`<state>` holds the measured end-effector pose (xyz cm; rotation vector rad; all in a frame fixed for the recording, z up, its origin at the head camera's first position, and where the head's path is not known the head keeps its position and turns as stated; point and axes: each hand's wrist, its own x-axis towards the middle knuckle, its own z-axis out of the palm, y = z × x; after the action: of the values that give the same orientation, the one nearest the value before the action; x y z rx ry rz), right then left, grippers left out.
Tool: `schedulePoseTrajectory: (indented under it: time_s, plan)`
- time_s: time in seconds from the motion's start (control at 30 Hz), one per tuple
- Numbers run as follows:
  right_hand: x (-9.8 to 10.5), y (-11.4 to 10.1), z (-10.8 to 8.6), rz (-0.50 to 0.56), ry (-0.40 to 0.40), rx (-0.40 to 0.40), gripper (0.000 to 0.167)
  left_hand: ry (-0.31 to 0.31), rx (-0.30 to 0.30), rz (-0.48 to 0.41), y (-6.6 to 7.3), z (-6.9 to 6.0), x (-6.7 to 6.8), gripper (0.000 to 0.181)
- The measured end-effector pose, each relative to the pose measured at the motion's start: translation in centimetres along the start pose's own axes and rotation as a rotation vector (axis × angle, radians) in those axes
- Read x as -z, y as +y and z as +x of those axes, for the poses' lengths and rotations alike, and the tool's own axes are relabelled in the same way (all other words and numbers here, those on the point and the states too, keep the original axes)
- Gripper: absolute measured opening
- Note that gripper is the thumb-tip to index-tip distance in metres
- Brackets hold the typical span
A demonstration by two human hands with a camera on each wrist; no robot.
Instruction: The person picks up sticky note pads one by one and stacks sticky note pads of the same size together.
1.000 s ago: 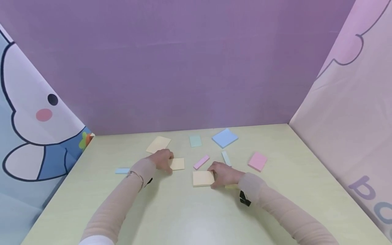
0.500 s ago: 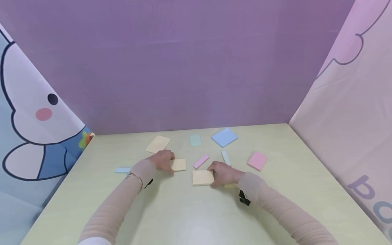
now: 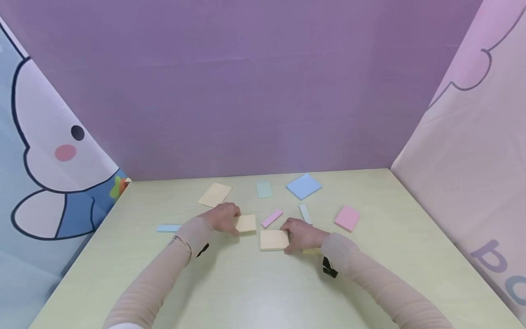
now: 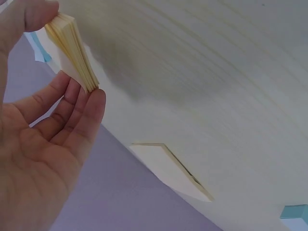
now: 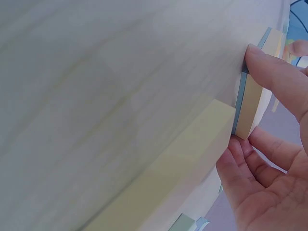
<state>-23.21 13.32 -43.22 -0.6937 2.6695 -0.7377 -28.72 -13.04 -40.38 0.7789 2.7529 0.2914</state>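
Note:
In the head view, my left hand (image 3: 222,217) pinches a cream sticky-note pad (image 3: 246,223) by its left side. The left wrist view shows the thumb and fingertips at opposite edges of this pad (image 4: 73,52), its page edges slightly fanned. Just right of it and nearer me, my right hand (image 3: 306,235) grips a second cream pad (image 3: 274,240) by its right side. In the right wrist view, a grey-blue layer runs along the table side of that pad (image 5: 255,98). A small gap separates the two cream pads. Partly hidden under the right hand is a yellow pad (image 3: 311,251).
Behind the hands lie a large cream pad (image 3: 215,194), a green pad (image 3: 264,189) and a blue pad (image 3: 304,187). A pink strip (image 3: 272,218), pale-blue strip (image 3: 305,214) and pink pad (image 3: 347,218) are nearby. A light-blue strip (image 3: 168,228) sits left.
My left hand has shifted right and slightly toward me with its cream pad, narrowing the distance to the other. The right hand keeps its place and hold. The head view has moved slightly.

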Motion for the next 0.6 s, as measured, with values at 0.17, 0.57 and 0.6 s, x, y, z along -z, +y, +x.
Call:
schedulePoseTrajectory:
  time_s: [0.17, 0.57, 0.6]
  plan:
    - [0.0, 0.1, 0.1, 0.013, 0.0, 0.003, 0.048, -0.005, 0.001, -0.006, 1.0, -0.6, 0.3, 0.041]
    - [0.0, 0.1, 0.0, 0.004, 0.005, 0.014, 0.05, -0.01, -0.02, 0.018, 3.0, -1.1, 0.4, 0.041]
    - [0.1, 0.0, 0.0, 0.003, 0.004, 0.013, 0.05, -0.01, -0.025, 0.022, 3.1, -1.2, 0.5, 0.04]
